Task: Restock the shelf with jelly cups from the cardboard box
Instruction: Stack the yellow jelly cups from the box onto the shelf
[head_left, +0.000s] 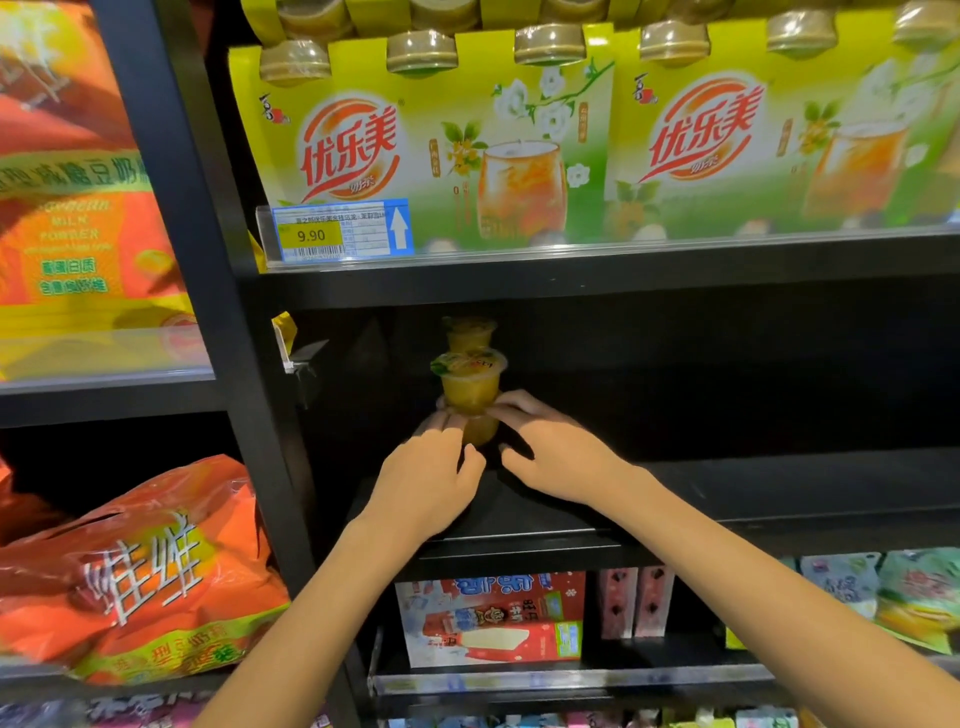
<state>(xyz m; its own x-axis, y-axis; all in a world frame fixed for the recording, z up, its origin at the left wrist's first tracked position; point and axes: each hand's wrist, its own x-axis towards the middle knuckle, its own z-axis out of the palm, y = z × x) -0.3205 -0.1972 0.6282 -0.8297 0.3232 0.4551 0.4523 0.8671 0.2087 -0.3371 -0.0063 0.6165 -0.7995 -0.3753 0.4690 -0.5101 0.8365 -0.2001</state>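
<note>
Yellow jelly cups stand stacked on the dark middle shelf (753, 499), near its left end. The upper front cup (470, 382) sits on a lower cup (480, 428), and another cup (469, 332) shows behind them. My left hand (434, 480) and my right hand (550, 449) reach in from below. Both hold the lower cup, one at each side, with curled fingertips at its rim. The cardboard box is out of view.
Green milk-tea multipacks (415, 145) fill the shelf above, with a 9.90 price tag (340, 231) on its rail. A black upright post (208, 291) stands to the left, orange bags (145, 571) beyond it. Red and white boxes (493, 618) sit on the shelf below.
</note>
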